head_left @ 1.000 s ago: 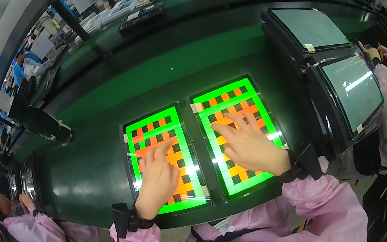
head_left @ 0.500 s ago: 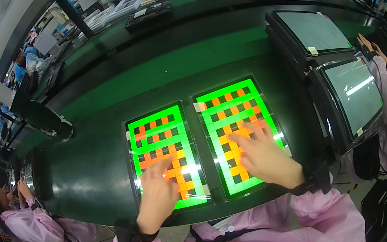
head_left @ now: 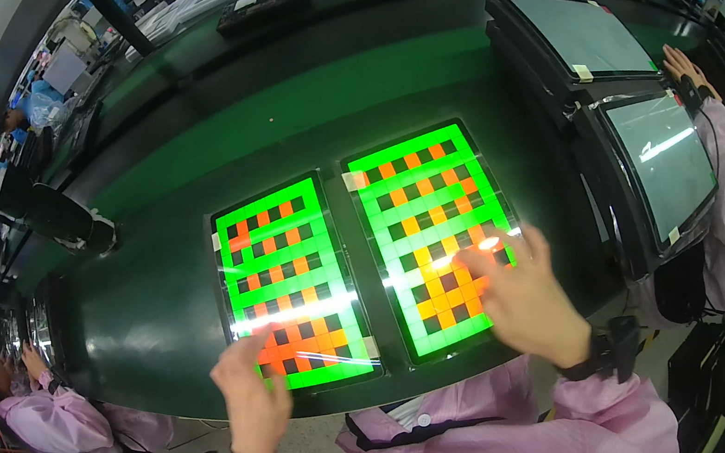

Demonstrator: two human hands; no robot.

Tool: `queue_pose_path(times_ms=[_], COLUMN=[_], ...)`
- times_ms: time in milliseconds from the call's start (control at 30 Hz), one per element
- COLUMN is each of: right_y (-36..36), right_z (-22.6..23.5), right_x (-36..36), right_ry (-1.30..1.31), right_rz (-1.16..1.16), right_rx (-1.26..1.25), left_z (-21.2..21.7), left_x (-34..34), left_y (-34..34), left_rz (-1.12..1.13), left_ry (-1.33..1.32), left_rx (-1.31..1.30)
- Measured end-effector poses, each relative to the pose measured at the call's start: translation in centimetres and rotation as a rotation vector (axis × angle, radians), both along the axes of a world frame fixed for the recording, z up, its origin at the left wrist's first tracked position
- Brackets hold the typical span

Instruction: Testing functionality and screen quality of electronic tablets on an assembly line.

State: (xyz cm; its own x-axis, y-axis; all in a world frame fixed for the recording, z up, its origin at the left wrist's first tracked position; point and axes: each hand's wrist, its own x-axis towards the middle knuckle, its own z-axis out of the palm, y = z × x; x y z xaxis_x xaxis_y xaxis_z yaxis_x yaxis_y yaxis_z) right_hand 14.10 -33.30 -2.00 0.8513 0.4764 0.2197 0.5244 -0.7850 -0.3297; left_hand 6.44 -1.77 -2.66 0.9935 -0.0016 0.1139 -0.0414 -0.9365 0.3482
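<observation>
Two lit touch screens lie side by side on the dark green bench, each showing a grid of green, orange and black squares. My left hand [head_left: 252, 398] is over the near left part of the left screen [head_left: 294, 258], its fingers stretched toward the orange squares. On the right screen [head_left: 412, 206], my right hand [head_left: 534, 304] reaches in from the near right edge, fingers apart over the orange squares. Neither hand holds anything. Whether the fingertips actually touch the glass is hard to tell.
Black trays [head_left: 606, 104] with grey unlit panels [head_left: 658, 158] stand at the right, beside a co-worker's hand [head_left: 686, 70] and pink sleeve. A black cylindrical arm [head_left: 55, 213] juts in at the left. Across the bench, another person's hands are over stacked parts [head_left: 265, 1].
My left hand has moved toward me and left, my right hand right and slightly nearer. More green bands cross both grids, where orange squares showed before. The view has shifted slightly.
</observation>
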Motion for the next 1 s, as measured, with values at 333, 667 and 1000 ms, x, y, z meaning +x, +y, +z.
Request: queue_pose_path(times_ms=[333, 667, 1000], right_y=[1.8, -2.3, -0.2], right_z=[-0.2, 1.3, 1.4], right_x=[-1.5, -1.0, 4.9], right_ry=[0.1, 0.161, 0.057], right_rz=[0.225, -0.103, -0.07], right_rx=[0.072, 0.16, 0.219], left_z=[0.0, 1.7, 2.9], left_x=[-0.3, 3.3, 4.5], left_y=[-3.1, 2.8, 2.1], left_rz=[-0.179, -0.081, -0.182], left_ry=[0.013, -0.117, 0.229], left_rx=[0.023, 0.156, -0.033])
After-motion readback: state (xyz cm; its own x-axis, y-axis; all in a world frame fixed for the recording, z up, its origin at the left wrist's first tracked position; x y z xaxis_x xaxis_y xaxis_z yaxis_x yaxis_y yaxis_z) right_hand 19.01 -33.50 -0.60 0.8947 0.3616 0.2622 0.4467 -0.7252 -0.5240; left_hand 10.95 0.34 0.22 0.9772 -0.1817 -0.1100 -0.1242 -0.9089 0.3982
